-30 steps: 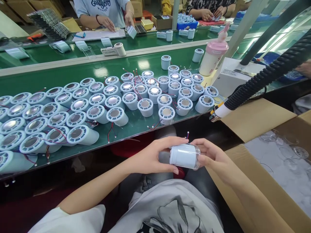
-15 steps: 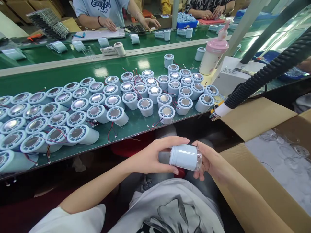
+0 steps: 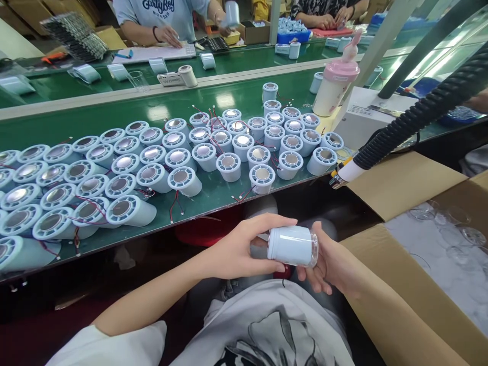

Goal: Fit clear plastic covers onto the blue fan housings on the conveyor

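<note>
Over my lap lies a light-blue cylindrical housing [image 3: 288,246] on its side, with a clear plastic cup [image 3: 314,249] around it. My left hand [image 3: 238,248] grips it near its left end, thumb below and fingers above. At the cup's right end is my right hand [image 3: 331,262], its thumb up along the base and its fingers spread beneath; whether it still touches the cup is hard to tell. Rows of similar blue housings [image 3: 262,175] stand on the green bench ahead, many with metal discs on top and thin red and black wires.
A cardboard box [image 3: 366,244] of clear cups stands at my right. Above it hangs a black coiled hose [image 3: 400,122] with a metal tip. A pink-lidded pump bottle [image 3: 331,86] stands on the bench. Two co-workers sit across a green conveyor [image 3: 229,68].
My right hand has loosened and its fingers have spread downward at the cup's end. My left hand keeps its hold. Across the conveyor, a co-worker has lifted a blue housing.
</note>
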{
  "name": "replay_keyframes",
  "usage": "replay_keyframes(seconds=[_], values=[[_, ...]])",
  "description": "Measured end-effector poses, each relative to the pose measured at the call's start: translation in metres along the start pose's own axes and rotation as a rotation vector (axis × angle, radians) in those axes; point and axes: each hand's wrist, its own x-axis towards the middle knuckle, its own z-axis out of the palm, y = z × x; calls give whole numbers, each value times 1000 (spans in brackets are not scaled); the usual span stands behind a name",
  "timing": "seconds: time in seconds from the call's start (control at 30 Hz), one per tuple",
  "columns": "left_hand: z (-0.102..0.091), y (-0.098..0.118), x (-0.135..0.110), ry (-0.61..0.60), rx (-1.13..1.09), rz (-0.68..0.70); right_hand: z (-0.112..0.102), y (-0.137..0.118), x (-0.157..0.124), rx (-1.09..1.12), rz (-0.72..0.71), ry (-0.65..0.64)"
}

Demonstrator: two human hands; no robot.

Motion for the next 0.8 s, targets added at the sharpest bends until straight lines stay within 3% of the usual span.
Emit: replay_keyframes(seconds=[0.17,0.27,0.33,0.47,0.53,0.8], values=[[-2,5,-2,21,-153,-148,-8,11,-7,-485,-687,238],[-4,4,-2,-25,-213,-191,-12,11,-12,-862,-941,237],[-5,4,-2,-52,-201,-201,-12,11,-14,-891,-911,221],[-8,6,-2,-69,-145,-122,-10,10,-15,-360,-547,117],[-9,7,-3,-88,-175,-107,-8,9,-16,-206,-448,72],[-3,-9,-2,-151,-429,-252,-9,15,-5,-252,-375,163]])
